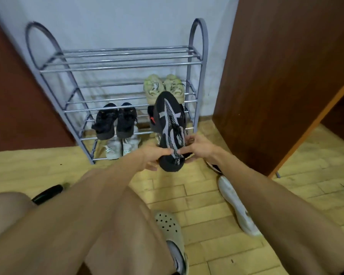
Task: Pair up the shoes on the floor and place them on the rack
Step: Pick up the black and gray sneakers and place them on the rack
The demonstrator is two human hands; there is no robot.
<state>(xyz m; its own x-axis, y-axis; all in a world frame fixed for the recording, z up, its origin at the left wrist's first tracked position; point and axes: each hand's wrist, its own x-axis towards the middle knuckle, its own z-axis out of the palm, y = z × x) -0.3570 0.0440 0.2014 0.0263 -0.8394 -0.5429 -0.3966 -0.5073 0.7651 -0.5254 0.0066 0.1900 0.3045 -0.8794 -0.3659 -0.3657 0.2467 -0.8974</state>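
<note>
A black sneaker with grey stripes [170,124] is held up in front of the grey metal rack [115,66], toe pointing away. My left hand [150,157] grips its heel from the left and my right hand [199,147] grips it from the right. Behind it on the rack's third tier sits another black shoe [151,118], mostly hidden. A pale green pair [164,87] sits on the second tier at the right. A black pair [116,121] sits on the third tier, and a white pair [121,148] sits on the lowest tier.
A white shoe [237,205] lies on the tiled floor at the right, with a dark shoe [213,166] partly hidden under my right forearm. A black shoe [47,193] lies at the left. A brown wooden cabinet [276,76] stands right of the rack. My foot wears a grey clog [170,227].
</note>
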